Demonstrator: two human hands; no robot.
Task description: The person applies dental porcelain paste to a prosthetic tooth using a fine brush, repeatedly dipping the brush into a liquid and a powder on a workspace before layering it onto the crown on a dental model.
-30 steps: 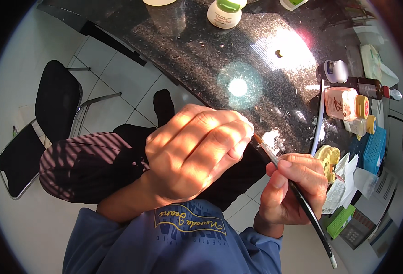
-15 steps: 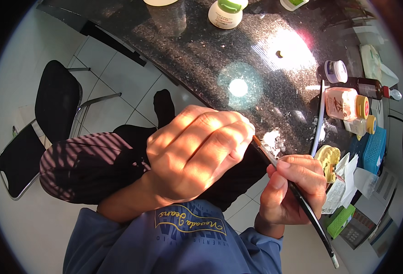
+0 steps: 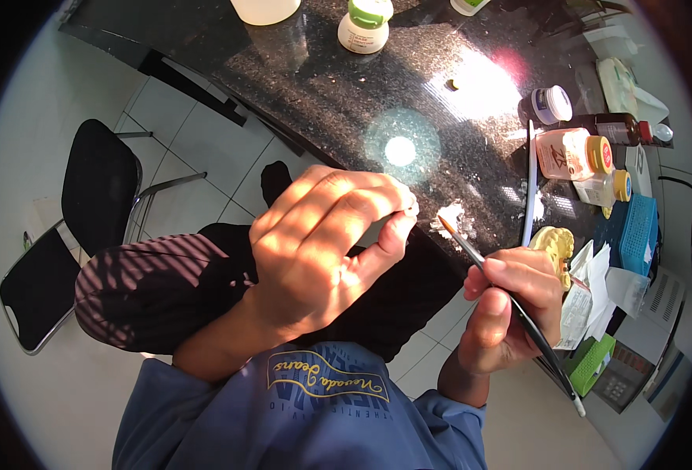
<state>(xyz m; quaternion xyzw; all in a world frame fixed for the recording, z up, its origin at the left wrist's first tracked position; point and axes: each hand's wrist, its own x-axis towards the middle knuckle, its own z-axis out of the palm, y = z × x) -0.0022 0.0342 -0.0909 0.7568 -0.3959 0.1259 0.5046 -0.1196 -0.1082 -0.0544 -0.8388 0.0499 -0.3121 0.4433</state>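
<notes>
My left hand [image 3: 326,243] is raised at the table's front edge, its thumb and index fingertip pinched together. A tiny pale thing seems to show at those fingertips, too small to make out. My right hand [image 3: 514,309] grips a thin paintbrush [image 3: 536,335] with a dark handle, held like a pen. The brush's brown bristle tip points up and left, a short gap away from my left fingertips. Beyond the tip lies a patch of white powder [image 3: 457,219] on the dark speckled table [image 3: 315,102].
Along the right stand a white jar [image 3: 551,104], a pink bottle [image 3: 563,153], a yellow dental cast [image 3: 552,244], a blue basket [image 3: 637,233] and a green basket [image 3: 594,365]. A green-lidded jar [image 3: 364,35] is at the back. Black chairs [image 3: 99,184] stand left.
The brush tip has drawn away from my left fingertips as my right hand shifted slightly downward. My left thumb now shows, bent against the index finger. The view has shifted a little.
</notes>
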